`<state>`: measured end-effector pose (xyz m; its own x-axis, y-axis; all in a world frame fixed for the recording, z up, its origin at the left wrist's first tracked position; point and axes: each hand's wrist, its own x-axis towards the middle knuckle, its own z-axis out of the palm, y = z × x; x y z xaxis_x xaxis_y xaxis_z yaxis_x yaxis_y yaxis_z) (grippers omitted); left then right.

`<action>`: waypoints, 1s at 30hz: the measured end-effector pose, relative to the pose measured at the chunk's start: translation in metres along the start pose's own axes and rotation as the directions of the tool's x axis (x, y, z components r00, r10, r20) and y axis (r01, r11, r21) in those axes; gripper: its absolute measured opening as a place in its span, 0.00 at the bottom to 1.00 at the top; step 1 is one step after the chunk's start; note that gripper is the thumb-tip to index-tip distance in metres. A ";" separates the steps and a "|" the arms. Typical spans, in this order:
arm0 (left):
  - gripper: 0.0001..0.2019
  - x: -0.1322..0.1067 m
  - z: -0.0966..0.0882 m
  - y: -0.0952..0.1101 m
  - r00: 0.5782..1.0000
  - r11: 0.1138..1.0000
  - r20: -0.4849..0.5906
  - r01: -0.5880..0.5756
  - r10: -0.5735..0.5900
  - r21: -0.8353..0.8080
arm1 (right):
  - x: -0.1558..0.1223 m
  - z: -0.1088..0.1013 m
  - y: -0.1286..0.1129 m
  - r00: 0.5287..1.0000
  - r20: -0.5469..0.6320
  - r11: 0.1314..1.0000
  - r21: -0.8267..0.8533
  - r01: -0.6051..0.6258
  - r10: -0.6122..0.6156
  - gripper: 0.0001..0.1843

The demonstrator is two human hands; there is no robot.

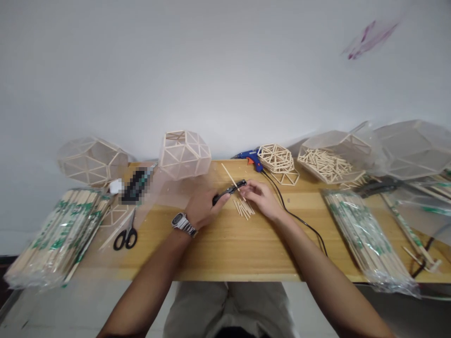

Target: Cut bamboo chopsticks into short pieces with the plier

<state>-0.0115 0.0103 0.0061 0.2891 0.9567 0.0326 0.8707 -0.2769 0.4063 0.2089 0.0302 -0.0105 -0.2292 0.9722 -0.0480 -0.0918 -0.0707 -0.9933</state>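
Note:
My left hand (202, 206), with a metal watch on its wrist, is closed round the black handles of a cutter (229, 190) whose jaws point right. A long thin wooden stick (230, 177) slants through the jaws toward the back left. My right hand (260, 197) pinches the near end of that stick just right of the jaws. A small heap of short cut sticks (244, 208) lies on the wooden table (232, 249) directly beneath both hands.
Stick-frame polyhedra (183, 154) stand along the back, and a blue glue gun (252, 157) trails a black cord to the right. Black scissors (127, 236) lie at the left. Wrapped bundles of sticks lie at the left (58, 234) and right (366, 239) edges.

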 end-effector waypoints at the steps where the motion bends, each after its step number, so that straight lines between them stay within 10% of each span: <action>1: 0.28 0.000 0.000 0.000 1.000 1.000 0.006 -0.003 0.003 -0.004 | 0.000 -0.002 0.000 1.000 0.003 0.998 0.054 -0.011 0.011 0.15; 12: 0.32 -0.006 0.001 0.011 0.994 0.996 0.086 -0.076 0.071 0.049 | -0.005 -0.002 -0.015 0.962 0.126 0.967 0.058 -0.250 0.241 0.17; 30: 0.32 -0.004 0.007 0.009 0.996 0.985 0.069 -0.067 0.056 0.160 | -0.001 -0.004 -0.010 0.962 0.080 0.960 0.083 -0.267 0.260 0.12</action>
<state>-0.0017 0.0034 0.0031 0.3645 0.9312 -0.0074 0.9018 -0.3509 0.2523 0.2142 0.0313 -0.0007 -0.3217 0.8993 -0.2963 -0.1073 -0.3456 -0.9322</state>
